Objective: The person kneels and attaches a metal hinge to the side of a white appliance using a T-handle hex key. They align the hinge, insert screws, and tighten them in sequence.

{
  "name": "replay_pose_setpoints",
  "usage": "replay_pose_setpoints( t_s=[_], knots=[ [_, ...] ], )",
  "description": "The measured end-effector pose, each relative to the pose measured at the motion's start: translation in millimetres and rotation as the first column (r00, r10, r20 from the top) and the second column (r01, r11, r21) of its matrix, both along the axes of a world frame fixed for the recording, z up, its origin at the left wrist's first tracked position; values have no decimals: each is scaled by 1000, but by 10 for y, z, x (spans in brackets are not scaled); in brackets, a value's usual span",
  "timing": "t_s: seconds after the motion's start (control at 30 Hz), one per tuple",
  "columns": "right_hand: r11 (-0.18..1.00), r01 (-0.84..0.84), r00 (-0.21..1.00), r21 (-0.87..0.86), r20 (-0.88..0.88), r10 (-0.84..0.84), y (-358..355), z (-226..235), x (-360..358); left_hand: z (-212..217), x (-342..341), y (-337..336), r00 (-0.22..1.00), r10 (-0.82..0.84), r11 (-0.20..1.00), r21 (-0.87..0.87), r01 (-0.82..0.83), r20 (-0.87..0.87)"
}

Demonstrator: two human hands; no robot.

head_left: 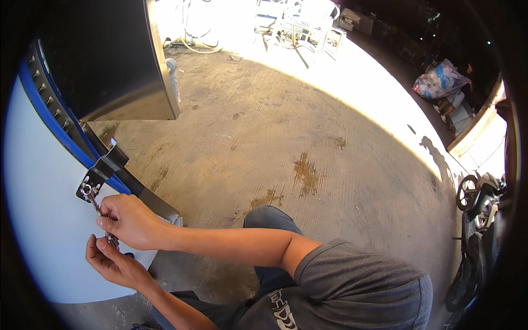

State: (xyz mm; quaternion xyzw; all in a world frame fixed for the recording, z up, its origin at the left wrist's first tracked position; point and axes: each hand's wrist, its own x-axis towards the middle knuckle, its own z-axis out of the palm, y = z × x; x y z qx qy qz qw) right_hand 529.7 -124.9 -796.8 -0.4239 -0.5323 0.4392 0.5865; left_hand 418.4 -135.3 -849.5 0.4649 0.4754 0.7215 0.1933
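Observation:
My right hand is closed around a metal wrench. The wrench's ring end lies at a bolt on a black bracket, which is fixed to the edge of a white panel with blue trim. Just below, my left hand has its thumb and fingers drawn together close to the wrench's lower end. What those fingers pinch, if anything, is too small and partly hidden to make out.
A dark metal box-like cabinet stands above the bracket. Stained concrete floor stretches to the right. Farther off are a hose, a metal frame, a filled plastic bag and a motorbike at the right rim.

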Motion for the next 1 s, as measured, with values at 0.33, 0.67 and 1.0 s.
replay_pose_setpoints(
  t_s=[0.33,0.67,1.0],
  knots=[
    [764,380,864,522,94,-494,79,-38,46,-294,50,-55,995,-97,994,47,97,-5],
    [731,166,726,662,420,-545,85,-392,208,446,-13,169,897,44,986,163,32,-440],
    [988,-120,976,100,195,99,243,-271,111,-283,80,86,982,124,992,-13,-127,-145]
  ],
)
